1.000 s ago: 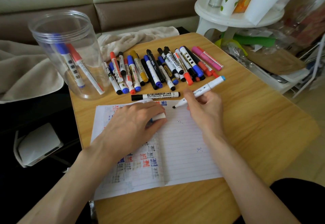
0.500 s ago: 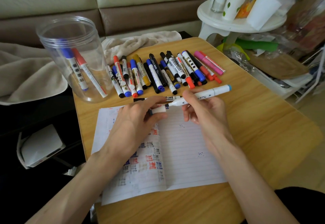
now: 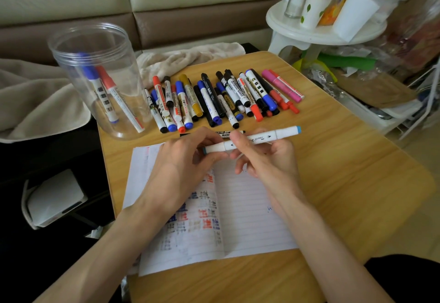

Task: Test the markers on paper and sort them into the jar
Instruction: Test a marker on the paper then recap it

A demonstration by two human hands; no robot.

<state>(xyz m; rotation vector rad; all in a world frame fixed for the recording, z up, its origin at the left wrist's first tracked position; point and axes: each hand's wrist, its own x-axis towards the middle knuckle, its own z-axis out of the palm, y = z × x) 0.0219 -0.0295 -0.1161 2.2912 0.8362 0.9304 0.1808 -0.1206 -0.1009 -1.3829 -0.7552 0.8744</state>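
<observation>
I see white marker (image 3: 262,138) held just above paper (image 3: 250,207). Long axis runs left-right, right end angled slightly away. Left hand (image 3: 181,167) pinches left cap end; right hand (image 3: 266,160) pinches mid-barrel. Jar (image 3: 128,76) stands upright at surface (image 3: 345,171) far-left corner, nearer left hand. My read: jar drop favours left.

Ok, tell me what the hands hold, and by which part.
Both hold one white marker: the left hand pinches one end cap, the right hand grips the barrel's middle.
</observation>
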